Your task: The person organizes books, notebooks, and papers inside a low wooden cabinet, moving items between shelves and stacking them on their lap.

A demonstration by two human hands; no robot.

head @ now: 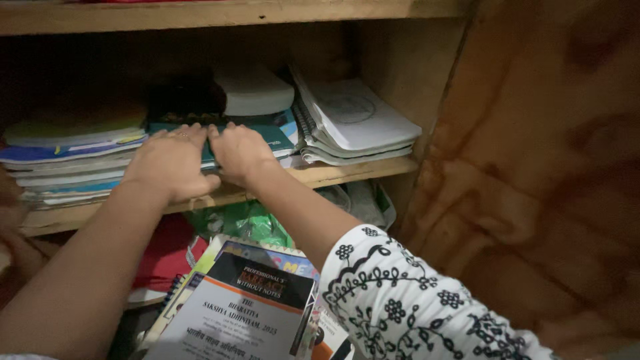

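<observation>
Below our hands a book (pixel 243 313) waits unshelved, while left hand (pixel 170 163) and right hand (pixel 240 153) press flat, gripping nothing, on the teal book (pixel 277 137).

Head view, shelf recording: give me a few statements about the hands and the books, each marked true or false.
1. Both hands rest on a teal book on the shelf. True; left hand, right hand.
2. The spiral notebooks lie at the shelf's left end. False; they lie at the right end.
3. A stack of books lies left of the hands. True.
4. The right sleeve is plain red. False; it is white with a black pattern.
</observation>
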